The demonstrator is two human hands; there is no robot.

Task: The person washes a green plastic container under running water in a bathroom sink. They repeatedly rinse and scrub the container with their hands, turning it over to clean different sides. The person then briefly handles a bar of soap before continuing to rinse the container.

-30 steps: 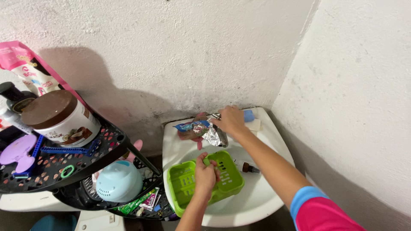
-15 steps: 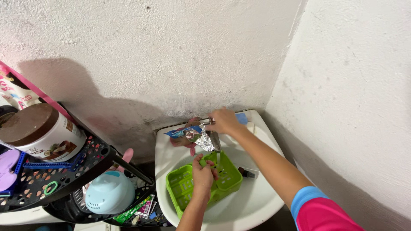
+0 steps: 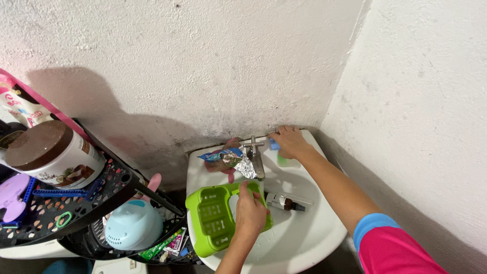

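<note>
Left hand (image 3: pixel 252 212) clamps a green plastic basket (image 3: pixel 215 217) over the white sink (image 3: pixel 304 238), lower centre.
Right hand (image 3: pixel 289 142) curls around something blue beside the tap (image 3: pixel 255 155), upper centre; keeping the basket tilted should drain it.

We picked the metal tap (image 3: pixel 255 155) on the sink as our marker. Just left of it, touching its side, lay a crumpled foil packet (image 3: pixel 234 159), silver inside with a blue end. In front of the tap, down in the sink, a small bottle (image 3: pixel 284 202) lay on its side, with a white label and a dark neck. Far to the left of the tap, on a black rack, stood a round white tub (image 3: pixel 57 157) with a brown lid and a picture label. Behind that tub a pink and white pouch (image 3: pixel 20 104) leaned up. Low down left of the tap, we saw thin green and pink sachets (image 3: pixel 167 244) in the rack's bottom shelf.
</note>
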